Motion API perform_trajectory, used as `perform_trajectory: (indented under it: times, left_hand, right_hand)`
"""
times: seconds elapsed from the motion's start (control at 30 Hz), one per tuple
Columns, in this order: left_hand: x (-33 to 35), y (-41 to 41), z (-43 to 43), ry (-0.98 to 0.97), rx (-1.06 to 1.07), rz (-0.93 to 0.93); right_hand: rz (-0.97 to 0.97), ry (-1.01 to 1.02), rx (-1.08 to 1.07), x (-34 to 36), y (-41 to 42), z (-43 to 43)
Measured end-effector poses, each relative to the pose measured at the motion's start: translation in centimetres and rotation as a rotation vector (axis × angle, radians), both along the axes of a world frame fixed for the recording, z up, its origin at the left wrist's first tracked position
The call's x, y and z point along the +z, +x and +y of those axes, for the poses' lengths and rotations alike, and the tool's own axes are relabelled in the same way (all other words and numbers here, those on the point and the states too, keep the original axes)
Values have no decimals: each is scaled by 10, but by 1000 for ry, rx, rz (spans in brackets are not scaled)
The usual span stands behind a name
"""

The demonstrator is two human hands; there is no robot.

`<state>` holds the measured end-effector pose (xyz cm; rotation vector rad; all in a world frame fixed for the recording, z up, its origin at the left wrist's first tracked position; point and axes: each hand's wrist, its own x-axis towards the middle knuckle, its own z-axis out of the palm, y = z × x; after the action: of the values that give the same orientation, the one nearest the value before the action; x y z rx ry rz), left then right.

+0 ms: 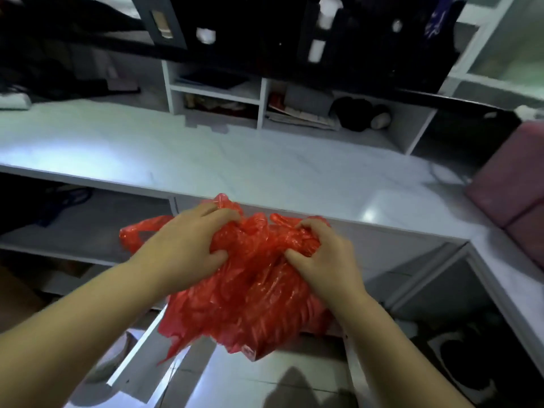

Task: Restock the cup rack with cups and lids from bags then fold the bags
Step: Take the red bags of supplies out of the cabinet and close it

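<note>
You have two hands in view, your left hand (188, 240) and your right hand (323, 257), and one red bag (250, 304). One white counter (206, 160) runs ahead of you. At its back stands one white cubby unit (263, 98) with three open compartments showing (two stacked on the left, one wider on the right). One black rack (368, 54) sits above it; the pale shapes in its openings are too blurred to count. At the right edge you see two pink blocks (512, 184).
</note>
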<state>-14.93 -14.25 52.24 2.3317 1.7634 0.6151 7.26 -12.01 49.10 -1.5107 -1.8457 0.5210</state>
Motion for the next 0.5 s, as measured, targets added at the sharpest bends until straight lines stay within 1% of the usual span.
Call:
perform_trajectory:
  times: [0.2, 0.4, 0.5]
  left_hand:
    - [66, -4, 33, 93, 33, -84]
    - [97, -8, 89, 278, 99, -100]
    - [106, -8, 123, 268, 155, -119]
  right_hand:
    - [99, 99, -4, 73, 8, 30]
    - [112, 165, 10, 106, 16, 91]
    - [81, 169, 21, 115, 14, 133]
